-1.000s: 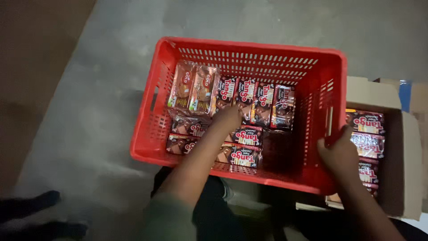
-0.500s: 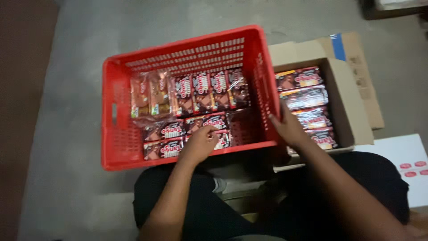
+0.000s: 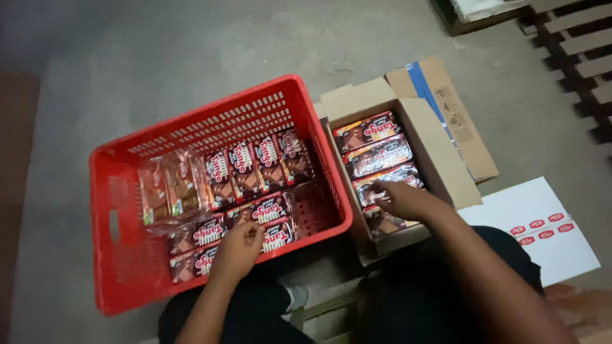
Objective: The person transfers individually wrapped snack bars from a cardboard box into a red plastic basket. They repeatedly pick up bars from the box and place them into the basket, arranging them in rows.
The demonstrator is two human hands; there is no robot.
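Note:
A red plastic crate sits on the floor in front of me, with rows of red-and-brown snack packets in it. My left hand rests on the front row of packets in the crate, fingers spread over a packet. To the right stands an open cardboard box with more of the same packets stacked in it. My right hand is inside this box, its fingers curled over one of the near packets.
The floor is grey concrete. A white printed sheet lies at the right beside my leg. A wooden pallet is at the top right. My dark-trousered legs are below the crate and box.
My right hand has gone from the crate's right rim into the cardboard box and onto a packet. My left hand stays on the crate's front row. The view has shifted rightward.

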